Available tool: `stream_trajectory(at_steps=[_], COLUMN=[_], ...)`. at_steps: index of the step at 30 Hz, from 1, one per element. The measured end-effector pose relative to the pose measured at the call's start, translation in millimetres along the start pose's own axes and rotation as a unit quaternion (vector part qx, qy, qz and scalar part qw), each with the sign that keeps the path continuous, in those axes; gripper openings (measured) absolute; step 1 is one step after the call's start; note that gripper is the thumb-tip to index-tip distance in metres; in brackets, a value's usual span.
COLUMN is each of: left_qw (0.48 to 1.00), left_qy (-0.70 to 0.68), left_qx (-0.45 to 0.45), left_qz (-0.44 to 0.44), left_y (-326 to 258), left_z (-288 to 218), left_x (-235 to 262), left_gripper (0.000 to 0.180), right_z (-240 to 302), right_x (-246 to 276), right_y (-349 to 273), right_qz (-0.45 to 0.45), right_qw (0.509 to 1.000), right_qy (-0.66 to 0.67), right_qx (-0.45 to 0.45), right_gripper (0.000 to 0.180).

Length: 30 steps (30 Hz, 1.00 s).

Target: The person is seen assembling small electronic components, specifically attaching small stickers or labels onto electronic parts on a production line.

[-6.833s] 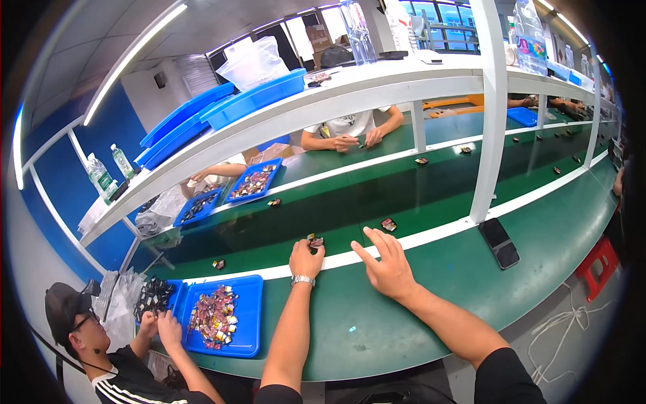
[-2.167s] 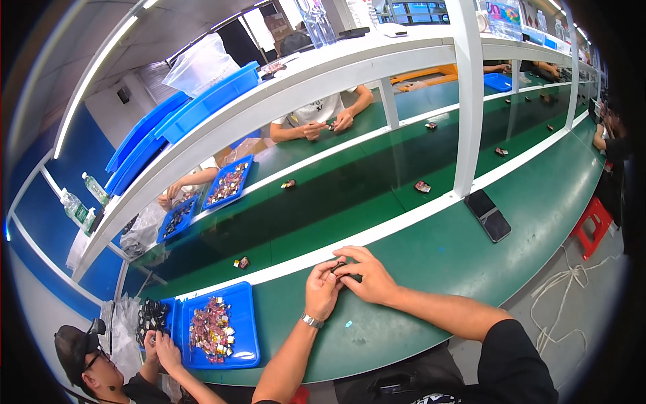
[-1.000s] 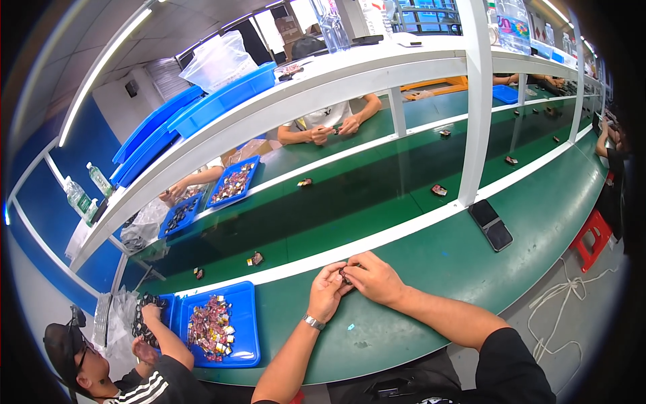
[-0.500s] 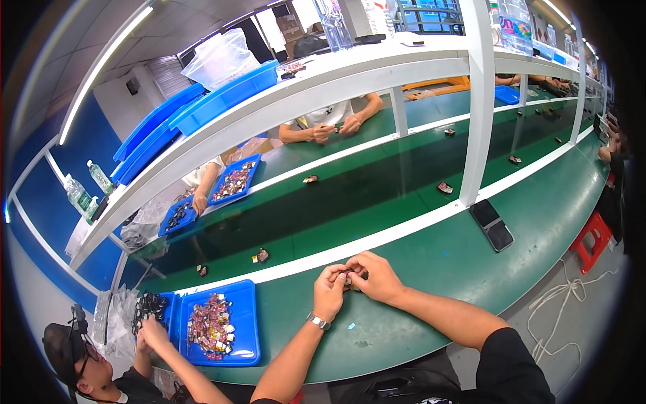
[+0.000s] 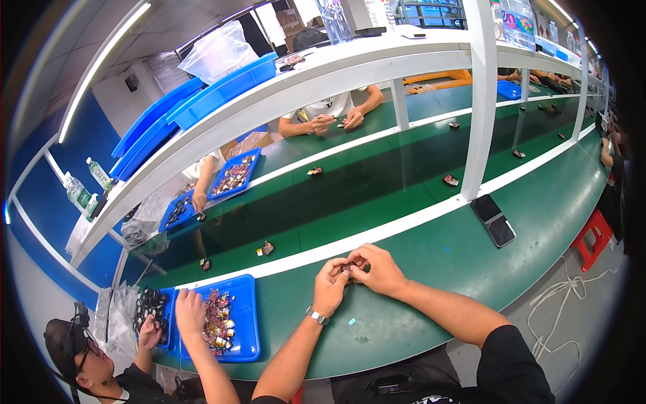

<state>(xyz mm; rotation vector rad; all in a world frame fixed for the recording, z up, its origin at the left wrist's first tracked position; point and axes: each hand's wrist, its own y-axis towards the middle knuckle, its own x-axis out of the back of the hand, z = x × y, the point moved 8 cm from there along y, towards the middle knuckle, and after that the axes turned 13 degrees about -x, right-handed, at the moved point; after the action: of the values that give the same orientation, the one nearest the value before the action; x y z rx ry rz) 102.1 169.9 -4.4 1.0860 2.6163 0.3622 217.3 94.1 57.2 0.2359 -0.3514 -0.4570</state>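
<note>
Over the green worktop, both my hands meet around a small reddish-brown part (image 5: 348,267). Its exact kind is mostly covered by my fingers. My left hand (image 5: 330,284), with a metal-banded watch on the wrist, pinches it from the left. From the right, the thumb and fingers of my right hand (image 5: 378,273) close on the same part. Similar small parts with yellow and white patches lie on the dark green belt beyond, among them one part (image 5: 267,248) ahead and to the left. A blue tray (image 5: 249,337) left of my hands holds a heap of them.
At the left, a co-worker's hand (image 5: 191,311) is over the tray, beside black pieces (image 5: 151,304). A black phone-like device (image 5: 493,221) lies to the right. A white post (image 5: 479,101) and shelf stand ahead. Other people's hands work across the belt.
The co-worker's hand at the left has moved from the black pieces to the tray of reddish parts. Parts on the belt have shifted slightly right. My hands stay together with small finger movements.
</note>
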Motion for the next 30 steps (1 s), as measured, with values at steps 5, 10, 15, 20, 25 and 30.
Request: stream_trajectory(at_steps=[5, 10, 15, 20, 25, 30], left_qw=[0.999, 0.998, 0.997, 0.997, 0.999, 0.961], left_qy=[-0.007, -0.030, -0.042, -0.045, 0.039, 0.265], left_qx=[0.039, 0.061, 0.063, 0.068, -0.016, -0.046], left_qz=[0.002, 0.007, 0.015, 0.012, -0.024, -0.069], left_y=[1, -1, 1, 0, 5, 13], left_z=[1, 4, 7, 4, -1, -15], left_x=[1, 5, 0, -3, 2, 37], left_gripper=[0.026, 0.028, 0.029, 0.030, 0.037, 0.016], right_z=[0, 4, 7, 1, -51, -91], right_x=[0, -3, 1, 2, 18, 69], right_y=[-1, -2, -6, -3, 20, 50], right_qz=[-0.001, -0.005, -0.018, -0.013, -0.027, -0.153], right_qw=[1.000, 1.000, 0.999, 0.999, 0.986, 0.967], right_qy=[-0.005, -0.009, -0.034, -0.031, 0.027, -0.010], right_qx=[-0.014, -0.009, 0.005, -0.013, -0.164, -0.203], right_gripper=[0.018, 0.018, 0.018, 0.017, 0.016, 0.019])
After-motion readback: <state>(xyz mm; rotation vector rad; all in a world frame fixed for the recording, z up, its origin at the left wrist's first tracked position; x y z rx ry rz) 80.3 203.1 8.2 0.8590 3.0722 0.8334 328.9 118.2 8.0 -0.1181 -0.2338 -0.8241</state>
